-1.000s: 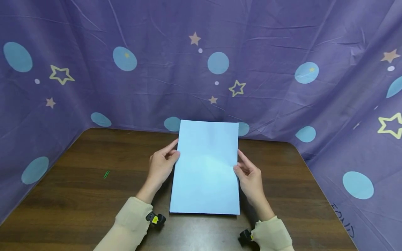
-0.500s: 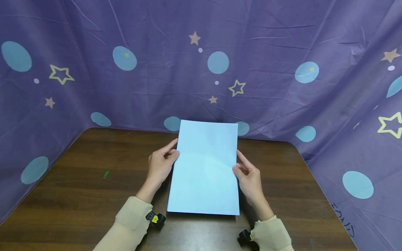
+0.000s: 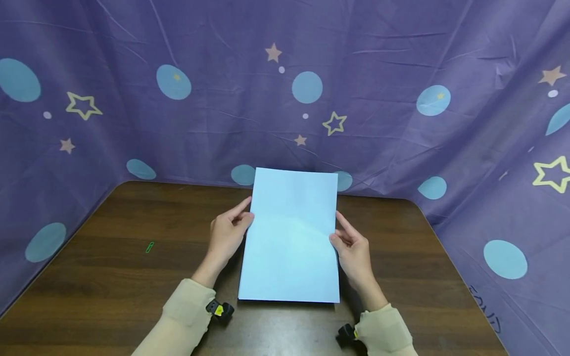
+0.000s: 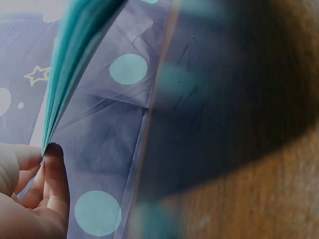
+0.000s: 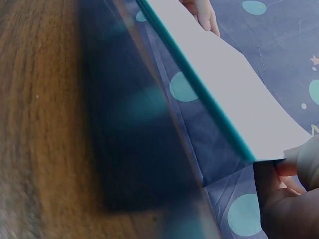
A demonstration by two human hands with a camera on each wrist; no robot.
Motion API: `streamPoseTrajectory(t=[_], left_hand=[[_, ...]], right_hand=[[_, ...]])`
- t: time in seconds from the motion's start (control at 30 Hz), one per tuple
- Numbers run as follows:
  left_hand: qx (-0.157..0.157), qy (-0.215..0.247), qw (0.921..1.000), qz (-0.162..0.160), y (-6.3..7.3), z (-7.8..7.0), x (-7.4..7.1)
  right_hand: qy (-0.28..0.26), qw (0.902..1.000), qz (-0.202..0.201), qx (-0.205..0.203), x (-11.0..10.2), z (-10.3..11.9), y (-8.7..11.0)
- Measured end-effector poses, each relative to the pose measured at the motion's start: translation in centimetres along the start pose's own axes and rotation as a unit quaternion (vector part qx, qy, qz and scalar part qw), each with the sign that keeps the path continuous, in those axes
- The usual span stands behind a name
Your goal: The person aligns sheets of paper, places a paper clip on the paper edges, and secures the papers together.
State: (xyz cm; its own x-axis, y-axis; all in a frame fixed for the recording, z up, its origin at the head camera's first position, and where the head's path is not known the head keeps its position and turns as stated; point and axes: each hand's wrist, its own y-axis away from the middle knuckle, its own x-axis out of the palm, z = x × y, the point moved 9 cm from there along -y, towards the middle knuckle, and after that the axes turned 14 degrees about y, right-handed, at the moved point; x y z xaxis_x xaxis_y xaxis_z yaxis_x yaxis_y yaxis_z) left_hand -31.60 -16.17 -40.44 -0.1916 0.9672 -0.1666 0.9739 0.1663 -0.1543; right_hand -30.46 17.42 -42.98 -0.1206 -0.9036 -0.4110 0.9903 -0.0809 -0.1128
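Note:
A stack of light blue paper sheets (image 3: 291, 237) is held raised over the table in the head view, its far end higher than its near one. My left hand (image 3: 228, 237) pinches the left long edge between thumb and fingers. On the opposite edge, slightly lower, my right hand (image 3: 355, 254) pinches it the same way. Seen edge-on in the left wrist view, the paper stack (image 4: 70, 69) shows several layers that come together at the left hand's fingertips. The paper stack's top face (image 5: 219, 74) looks white in the right wrist view. Fingers beneath the paper are partly hidden.
A small green paper clip (image 3: 149, 247) lies on the brown wooden table (image 3: 98, 291), left of the left hand. A purple curtain (image 3: 213, 113) with stars and blue dots surrounds the table's back and sides. Black wrist cameras sit at both sleeves.
The paper stack's near edge swings slightly toward me and left, then back up a little. Both hands keep their pinch, with hardly any shift. The head view drifts slightly.

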Motion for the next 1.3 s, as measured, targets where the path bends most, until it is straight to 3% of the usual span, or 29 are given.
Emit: streamPoseTrajectory(t=[0.7, 1.3], left_hand=[[0.019, 0.005, 0.9997, 0.017, -0.12, -0.43, 0.21], [0.028, 0.019, 0.9993, 0.013, 0.01, -0.51, 0.14]], right_hand=[[0.017, 0.9998, -0.008, -0.005, -0.2, -0.07, -0.23], [0.005, 0.9997, 0.021, 0.007, 0.11, -0.37, -0.21]])
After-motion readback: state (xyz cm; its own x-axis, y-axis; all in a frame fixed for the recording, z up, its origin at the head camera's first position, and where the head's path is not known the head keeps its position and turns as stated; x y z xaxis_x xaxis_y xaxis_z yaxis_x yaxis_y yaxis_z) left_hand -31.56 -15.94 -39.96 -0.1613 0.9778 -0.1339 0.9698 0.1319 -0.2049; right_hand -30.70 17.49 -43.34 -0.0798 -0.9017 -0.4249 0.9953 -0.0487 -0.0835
